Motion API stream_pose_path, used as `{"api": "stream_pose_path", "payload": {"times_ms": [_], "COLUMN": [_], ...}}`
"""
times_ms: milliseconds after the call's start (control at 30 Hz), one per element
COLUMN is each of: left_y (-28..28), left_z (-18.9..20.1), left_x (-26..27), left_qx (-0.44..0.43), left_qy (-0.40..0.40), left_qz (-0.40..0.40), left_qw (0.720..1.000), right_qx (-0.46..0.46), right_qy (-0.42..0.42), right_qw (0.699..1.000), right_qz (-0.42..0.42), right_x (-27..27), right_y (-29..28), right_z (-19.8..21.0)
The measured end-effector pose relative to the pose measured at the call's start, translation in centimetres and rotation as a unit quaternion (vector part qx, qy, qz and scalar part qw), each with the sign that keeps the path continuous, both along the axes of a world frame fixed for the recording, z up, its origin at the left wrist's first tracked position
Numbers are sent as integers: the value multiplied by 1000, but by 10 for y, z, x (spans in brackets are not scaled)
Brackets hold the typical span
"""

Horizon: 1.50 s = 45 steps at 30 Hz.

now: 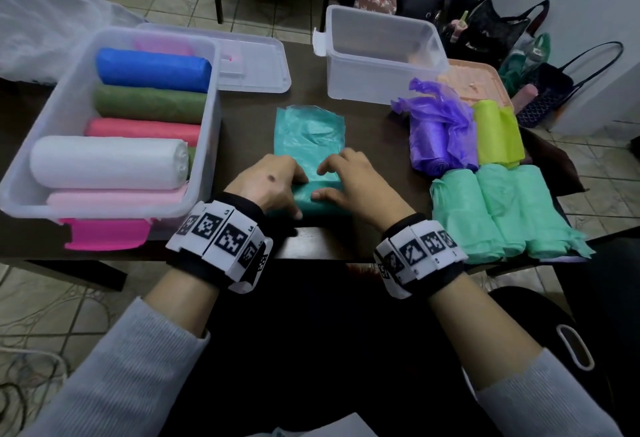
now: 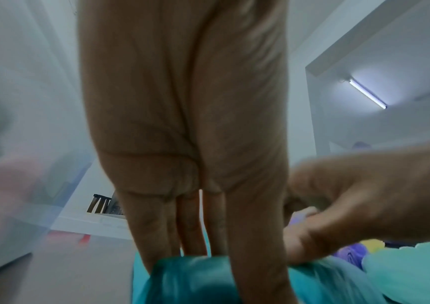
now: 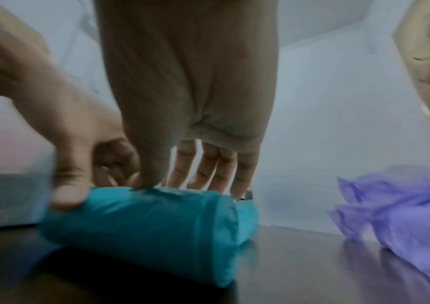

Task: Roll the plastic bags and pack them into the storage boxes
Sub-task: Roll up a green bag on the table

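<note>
A teal plastic bag [image 1: 310, 131] lies flat at the table's middle, its near end wound into a roll [image 3: 143, 222] by the front edge. My left hand [image 1: 294, 194] grips the roll's left part, fingers curled over the top [image 2: 196, 246]. My right hand [image 1: 325, 182] holds the right part, thumb pressed onto the roll and fingers reaching past it [image 3: 196, 174]. The left storage box [image 1: 214, 97] holds blue, green, coral, white and pink rolls. The right storage box [image 1: 384, 15] is empty.
At the right lie a loose purple bag [image 1: 440, 131], a yellow-green bag [image 1: 498, 131] and mint green rolls [image 1: 509, 211]. A clear lid [image 1: 256, 66] sits behind the left box, a peach lid [image 1: 474, 80] behind the bags. Handbags [image 1: 540, 93] stand on the floor.
</note>
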<state>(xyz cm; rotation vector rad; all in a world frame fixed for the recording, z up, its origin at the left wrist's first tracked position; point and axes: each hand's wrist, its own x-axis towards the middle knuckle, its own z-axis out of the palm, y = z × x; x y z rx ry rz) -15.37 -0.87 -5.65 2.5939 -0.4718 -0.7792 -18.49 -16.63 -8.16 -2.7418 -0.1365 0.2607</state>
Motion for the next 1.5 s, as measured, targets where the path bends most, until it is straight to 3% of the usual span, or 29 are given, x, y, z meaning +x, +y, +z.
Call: {"api": "stream_pose_path", "payload": {"times_ms": [200,500,567,733,933,1033,1133,1200,1500], "left_y": [-11,-18,-17,-11,-10,-13,-16,-20,-28], "left_z": [-5,-4,-4,-2,1,1,-1,-3,0], "left_x": [6,11,13,13,15,18,20,20,30], "left_qx": [64,158,143,-5,-5,19,40,51,89], "left_qy": [3,16,10,-9,4,6,6,11,53], "left_qz": [-33,-71,-56,14,-1,-19,-28,-36,-95], "left_qw": [997,985,988,1000,1000,1000,999,998,990], "right_qx": [-152,-165,-159,-127,-95,-77,-111,-137,-186], "right_qy": [-63,-13,20,118,160,99,-27,-65,-33], "right_qw": [985,984,985,983,982,991,993,988,982], "right_qz": [61,65,67,54,40,42,32,14,28], "right_x": [-34,-16,-10,17,26,13,-5,-17,-33], "right_y": [24,19,18,13,7,10,13,15,13], "right_z": [-9,-1,3,15,22,14,7,6,-7]}}
